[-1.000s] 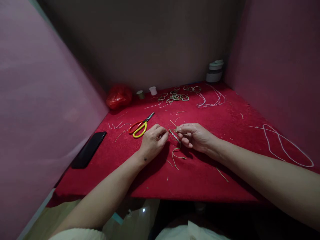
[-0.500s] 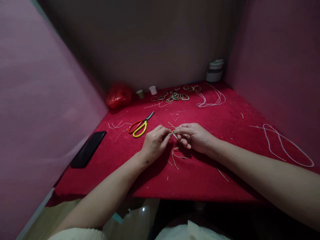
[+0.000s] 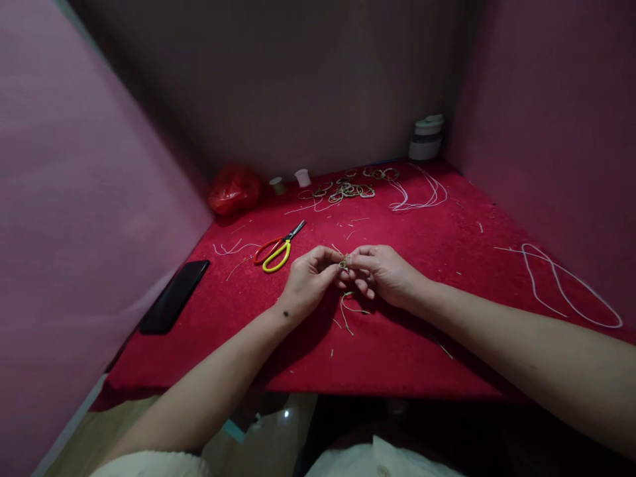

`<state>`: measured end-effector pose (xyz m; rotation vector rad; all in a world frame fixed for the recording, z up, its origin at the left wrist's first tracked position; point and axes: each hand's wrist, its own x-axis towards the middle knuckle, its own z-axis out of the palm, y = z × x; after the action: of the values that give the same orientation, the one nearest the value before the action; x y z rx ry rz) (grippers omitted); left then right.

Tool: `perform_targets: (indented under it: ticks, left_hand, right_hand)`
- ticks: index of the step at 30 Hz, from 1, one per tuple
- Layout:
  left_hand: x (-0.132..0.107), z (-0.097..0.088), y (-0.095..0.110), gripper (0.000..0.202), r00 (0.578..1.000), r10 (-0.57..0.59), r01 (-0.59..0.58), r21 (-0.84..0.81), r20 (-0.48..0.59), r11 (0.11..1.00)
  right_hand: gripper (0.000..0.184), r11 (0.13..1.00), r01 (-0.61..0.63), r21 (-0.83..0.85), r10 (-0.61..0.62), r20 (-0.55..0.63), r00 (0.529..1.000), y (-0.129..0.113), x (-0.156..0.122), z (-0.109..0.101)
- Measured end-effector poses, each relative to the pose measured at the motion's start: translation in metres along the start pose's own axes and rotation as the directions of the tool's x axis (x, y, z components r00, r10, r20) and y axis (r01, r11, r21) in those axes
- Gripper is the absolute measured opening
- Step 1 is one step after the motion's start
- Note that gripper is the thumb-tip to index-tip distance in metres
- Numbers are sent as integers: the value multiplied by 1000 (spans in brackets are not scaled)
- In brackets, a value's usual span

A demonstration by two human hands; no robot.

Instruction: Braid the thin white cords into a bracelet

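**A:** Where is the knotted cord, and what has hold of it?

**B:** The knotted cord (image 3: 343,264) is at the centre of the view, lifted just above the red surface (image 3: 397,358). The left hand (image 3: 311,278) pinches it from nine o'clock and the right hand (image 3: 385,273) from three o'clock, with their fingertips almost touching. Both hands are closed on the cord. The knot itself is too small to make out. Its loose tails (image 3: 348,308) drop towards six o'clock and rest on the cloth.

**A:** What would make this two-handed pinch go well?

**B:** In my judgement, each grip should sit close to the knot and the pull should be even to both sides. The tails are best left free so they cannot catch under a wrist. The light is dim, so feeling for tension probably serves better than looking.

**A:** And what lies around the hands?

**B:** Scissors (image 3: 278,248) with one orange and one yellow handle lie near, at ten o'clock. A dark phone (image 3: 173,296) lies at eight o'clock by the left edge. Well apart at twelve o'clock is a pile of cord loops (image 3: 350,191), with white strands (image 3: 420,195) at one o'clock and a red bag (image 3: 234,189) at eleven. A large white cord loop (image 3: 561,288) lies far out at three o'clock. Short clippings dot the cloth.
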<state>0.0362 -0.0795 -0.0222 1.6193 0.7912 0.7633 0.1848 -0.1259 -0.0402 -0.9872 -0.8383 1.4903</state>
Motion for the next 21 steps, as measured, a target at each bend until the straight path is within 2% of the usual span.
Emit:
perform_targets:
  ticks: [7, 12, 21]
  left_hand:
    - [0, 1, -2, 12, 1000, -2, 0, -125, -16, 992]
    - [-1, 3, -1, 10, 1000, -12, 10, -75, -26, 997]
    - [-2, 1, -5, 17, 998, 70, -70, -20, 5, 997]
  right_hand:
    - [12, 999, 3, -47, -5, -40, 999, 0, 0, 3]
    - [13, 998, 6, -69, -10, -56, 998, 0, 1, 2]
    - [14, 998, 3, -64, -7, -54, 998, 1, 1, 1]
